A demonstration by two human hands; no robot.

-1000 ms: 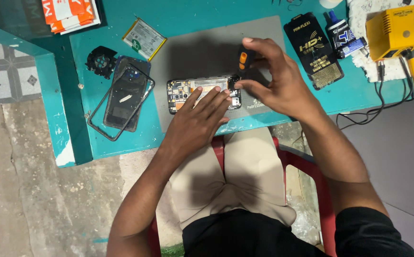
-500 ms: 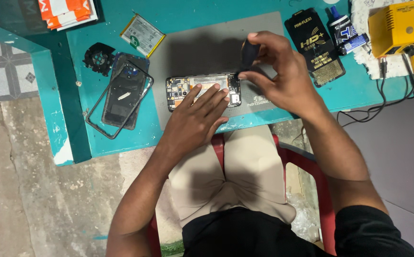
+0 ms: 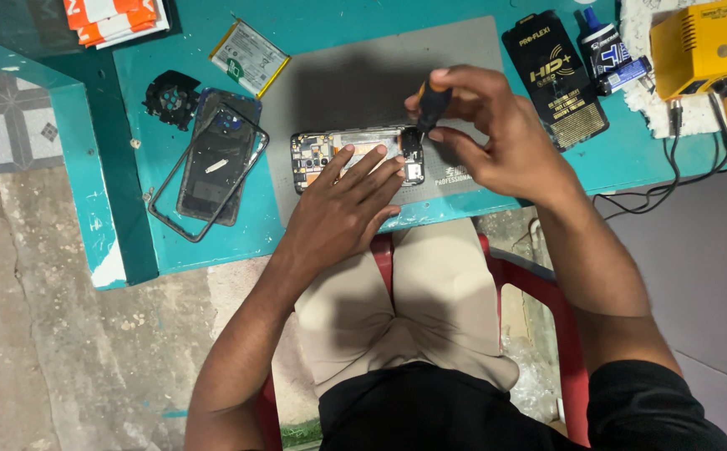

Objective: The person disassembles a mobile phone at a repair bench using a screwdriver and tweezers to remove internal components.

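Note:
An opened phone (image 3: 317, 152) with its circuit boards showing lies on a grey work mat (image 3: 355, 83). My left hand (image 3: 343, 209) rests flat on the phone's lower half, fingers spread, pressing it down. My right hand (image 3: 497, 138) pinches a small screwdriver (image 3: 432, 104) with a black and orange handle. The screwdriver stands almost upright, its tip at the phone's right end.
On the teal table (image 3: 129, 167) lie a phone back cover and frame (image 3: 213, 163), a black camera ring (image 3: 171, 96), a flat battery (image 3: 249, 57), a black flat package (image 3: 554, 79), a small bottle (image 3: 606, 50) and a yellow soldering station (image 3: 702, 46) with cables. A red chair (image 3: 539, 276) is under me.
The right hand has turned the screwdriver a little and shifted slightly on the phone's right end. My left hand stays pressed on the phone.

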